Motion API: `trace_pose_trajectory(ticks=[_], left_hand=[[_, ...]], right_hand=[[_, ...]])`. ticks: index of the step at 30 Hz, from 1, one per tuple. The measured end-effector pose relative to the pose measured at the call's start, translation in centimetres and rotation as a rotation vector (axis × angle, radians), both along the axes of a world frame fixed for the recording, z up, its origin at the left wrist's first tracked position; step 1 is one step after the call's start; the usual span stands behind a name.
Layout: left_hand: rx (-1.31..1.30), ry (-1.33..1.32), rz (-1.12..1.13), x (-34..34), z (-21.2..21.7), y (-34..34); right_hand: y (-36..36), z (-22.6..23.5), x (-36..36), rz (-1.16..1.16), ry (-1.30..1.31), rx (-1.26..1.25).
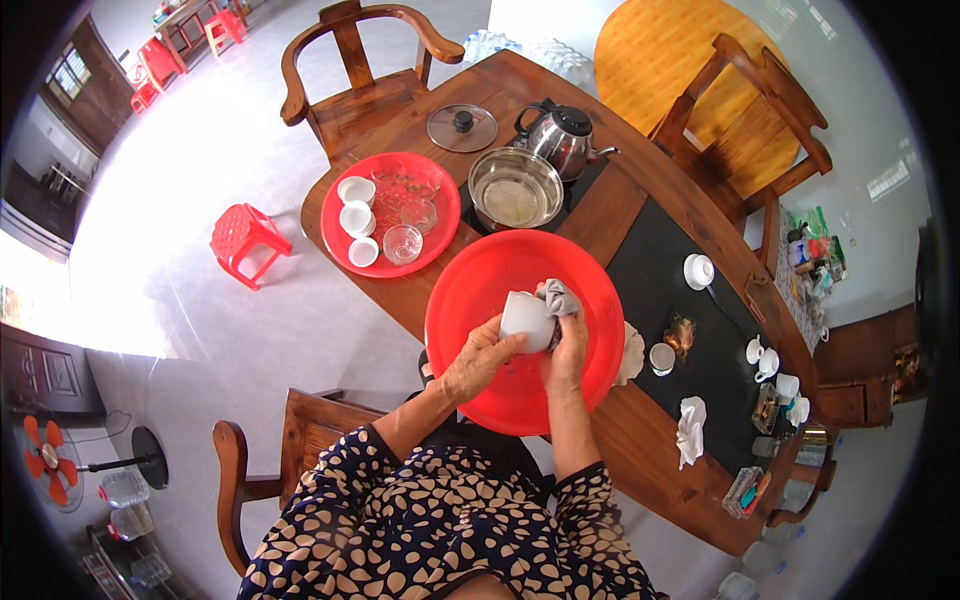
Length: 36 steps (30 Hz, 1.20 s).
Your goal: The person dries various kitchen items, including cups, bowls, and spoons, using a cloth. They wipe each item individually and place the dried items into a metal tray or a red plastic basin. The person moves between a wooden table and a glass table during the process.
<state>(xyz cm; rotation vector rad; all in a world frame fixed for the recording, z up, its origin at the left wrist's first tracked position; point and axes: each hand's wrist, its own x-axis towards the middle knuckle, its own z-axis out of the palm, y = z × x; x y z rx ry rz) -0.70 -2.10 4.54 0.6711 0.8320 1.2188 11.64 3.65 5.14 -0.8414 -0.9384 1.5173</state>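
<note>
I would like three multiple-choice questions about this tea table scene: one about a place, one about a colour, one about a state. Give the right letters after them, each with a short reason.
1. Where is the glass pot lid?
A. on the steel pot
B. on the wooden table, behind the red tray
C. on the floor

2. What colour is the basin under the hands?
A. red
B. blue
C. white

3. What is the left hand doing?
A. resting flat on the table
B. holding a white cup
C. lifting the kettle

Answers:
1 B: the lid lies on the table behind the red tray; the steel pot is uncovered.
2 A: its rim is plainly red.
3 B: its fingers grip the white cup, while the right hand presses a grey cloth to it.
</note>
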Motion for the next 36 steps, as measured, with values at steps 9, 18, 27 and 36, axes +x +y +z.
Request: trace_pose_trajectory(ticks=[9, 18, 27, 36], left_hand=[[-0.194, -0.514, 0.271, 2.0, -2.6, 1.4], [-0.394, -0.484, 0.237, 1.2, -3.3, 2.3], [-0.430, -0.778, 0.199, 2.0, -3.0, 2.3], [-0.371, -0.746, 0.134, 2.3, -1.4, 1.2]], right_hand=[[-3.9, -1.2, -0.2, -0.221, -0.719, 0.326], [-0.5, -2.5, 3.7, 0.183, -1.211, -0.095], [-4.0, -1.7, -2.1, -0.193, -0.914, 0.527], [1.5, -1.8, -0.1, -0.191, -0.475, 0.050]])
